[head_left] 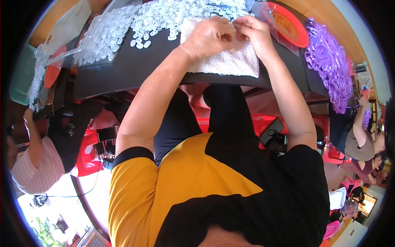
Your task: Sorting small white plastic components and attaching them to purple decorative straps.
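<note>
Over a folded white towel [230, 65] at the table's front edge, my two hands meet almost fingertip to fingertip. My left hand [210, 36] is closed, its fingers curled and pressed together. My right hand [254, 33] is closed in a pinch beside it. Whatever lies between the fingers is too small and pale to make out. Beyond and left of my hands spreads a big heap of small clear oval plastic pieces [164, 18], each with a hole or slot in the middle. A few loose ones lie at the heap's near edge.
The dark table [135, 68] bends round me. To the right lie a red round plate [288, 25] and a pile of purple glossy strips [329, 66]. Left are another heap, a red plate [54, 68] and a green tray [22, 78]. Other people sit on both sides.
</note>
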A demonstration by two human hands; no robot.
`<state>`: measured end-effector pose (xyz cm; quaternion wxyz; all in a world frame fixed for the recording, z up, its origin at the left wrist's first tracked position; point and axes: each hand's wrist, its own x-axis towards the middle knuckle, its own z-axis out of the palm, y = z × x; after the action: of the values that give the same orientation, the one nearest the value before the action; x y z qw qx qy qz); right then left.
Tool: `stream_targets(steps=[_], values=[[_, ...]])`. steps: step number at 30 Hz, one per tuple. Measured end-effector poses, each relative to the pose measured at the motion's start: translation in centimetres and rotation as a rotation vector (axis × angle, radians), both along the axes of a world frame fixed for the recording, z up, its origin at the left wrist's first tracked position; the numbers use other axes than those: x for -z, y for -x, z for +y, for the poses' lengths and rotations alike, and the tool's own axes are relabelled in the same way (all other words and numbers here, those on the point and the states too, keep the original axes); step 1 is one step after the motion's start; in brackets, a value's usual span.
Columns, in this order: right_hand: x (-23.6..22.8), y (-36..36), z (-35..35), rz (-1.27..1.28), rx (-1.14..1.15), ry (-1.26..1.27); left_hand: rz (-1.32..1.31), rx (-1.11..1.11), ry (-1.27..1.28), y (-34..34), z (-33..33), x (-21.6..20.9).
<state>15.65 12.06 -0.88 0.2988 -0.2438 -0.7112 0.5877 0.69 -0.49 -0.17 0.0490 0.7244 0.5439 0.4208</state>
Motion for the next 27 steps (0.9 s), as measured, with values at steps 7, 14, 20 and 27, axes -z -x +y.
stream_targets(steps=[7,14,20,27], values=[[1.2,0.2,0.4,0.104,-0.044,-0.122,0.151,0.038,0.012,-0.2,-0.2,0.2],[-0.2,-0.4,-0.4,0.077,-0.046,-0.102,-0.175,-0.1,0.063,0.1,-0.1,0.1],[-1.1,-0.8,-1.2,0.043,-0.073,-0.206,-0.228,-0.157,-0.004,-0.1,0.1,0.1],[-2.3,-0.6,-1.2,-0.1,-0.154,-0.304,-0.223,-0.192,-0.009,0.2,0.3,0.3]])
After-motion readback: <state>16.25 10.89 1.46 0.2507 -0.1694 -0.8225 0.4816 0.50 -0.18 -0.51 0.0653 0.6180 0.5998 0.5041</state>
